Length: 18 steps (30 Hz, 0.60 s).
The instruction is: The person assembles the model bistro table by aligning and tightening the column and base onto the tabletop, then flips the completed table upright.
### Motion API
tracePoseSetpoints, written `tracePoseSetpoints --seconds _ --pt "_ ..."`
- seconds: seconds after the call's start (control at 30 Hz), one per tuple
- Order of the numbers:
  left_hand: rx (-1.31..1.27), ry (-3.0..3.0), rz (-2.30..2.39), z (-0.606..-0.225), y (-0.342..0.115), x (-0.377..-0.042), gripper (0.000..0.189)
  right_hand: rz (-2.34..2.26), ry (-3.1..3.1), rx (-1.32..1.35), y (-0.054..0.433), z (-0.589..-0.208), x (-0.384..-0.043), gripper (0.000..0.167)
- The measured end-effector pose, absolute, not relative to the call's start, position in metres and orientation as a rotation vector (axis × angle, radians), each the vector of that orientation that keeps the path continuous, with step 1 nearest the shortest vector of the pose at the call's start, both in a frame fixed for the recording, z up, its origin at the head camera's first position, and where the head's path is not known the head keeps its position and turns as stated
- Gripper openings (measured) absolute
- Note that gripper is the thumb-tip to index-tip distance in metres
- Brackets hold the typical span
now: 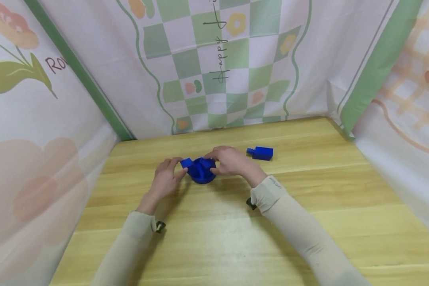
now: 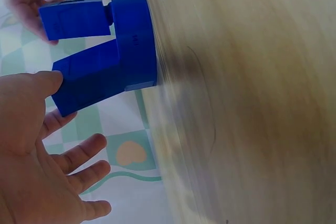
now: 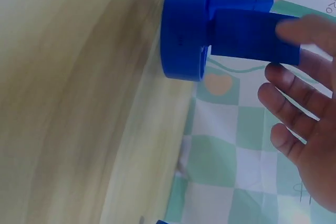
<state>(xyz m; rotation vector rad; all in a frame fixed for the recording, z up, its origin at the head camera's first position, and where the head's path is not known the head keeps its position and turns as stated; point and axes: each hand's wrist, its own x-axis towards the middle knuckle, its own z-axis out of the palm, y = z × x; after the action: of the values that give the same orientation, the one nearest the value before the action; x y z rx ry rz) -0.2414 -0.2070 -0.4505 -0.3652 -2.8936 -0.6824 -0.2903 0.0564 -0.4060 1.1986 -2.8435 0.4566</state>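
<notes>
A blue round base (image 1: 203, 181) sits on the table with two blue rectangular blocks rising from it. My left hand (image 1: 164, 178) pinches the top end of the left block (image 2: 86, 80), which leans outward in the left wrist view; the other fingers are spread. Across the base, my right hand (image 1: 230, 161) holds the right block (image 3: 252, 36) near its top between thumb and fingers. That block's narrower neck meets the base in the left wrist view. How deep the blocks' lower ends sit is hidden by the base wall.
To the right of the base, another blue block with a ridged stem (image 1: 261, 153) lies on its side. The wooden table (image 1: 214, 238) ends at a patterned cloth (image 1: 218, 87) behind, with more cloth walls at both sides.
</notes>
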Motion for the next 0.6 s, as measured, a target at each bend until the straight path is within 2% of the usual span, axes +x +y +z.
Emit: tracePoseSetpoints --seconds 0.17,0.4,0.6 --pt "-0.353 -2.900 -0.692 -0.449 -0.205 -0.241 0.050 0.426 -2.861 1.115 0.050 -0.405 -0.291 0.041" --pt "-0.346 -2.920 -0.691 -0.446 -0.204 -0.241 0.051 0.311 -2.821 1.200 0.045 -0.407 -0.289 0.055" --pt "-0.334 -2.927 -0.687 -0.447 -0.204 -0.241 0.050 0.281 -2.849 1.267 0.048 -0.406 -0.289 0.057"
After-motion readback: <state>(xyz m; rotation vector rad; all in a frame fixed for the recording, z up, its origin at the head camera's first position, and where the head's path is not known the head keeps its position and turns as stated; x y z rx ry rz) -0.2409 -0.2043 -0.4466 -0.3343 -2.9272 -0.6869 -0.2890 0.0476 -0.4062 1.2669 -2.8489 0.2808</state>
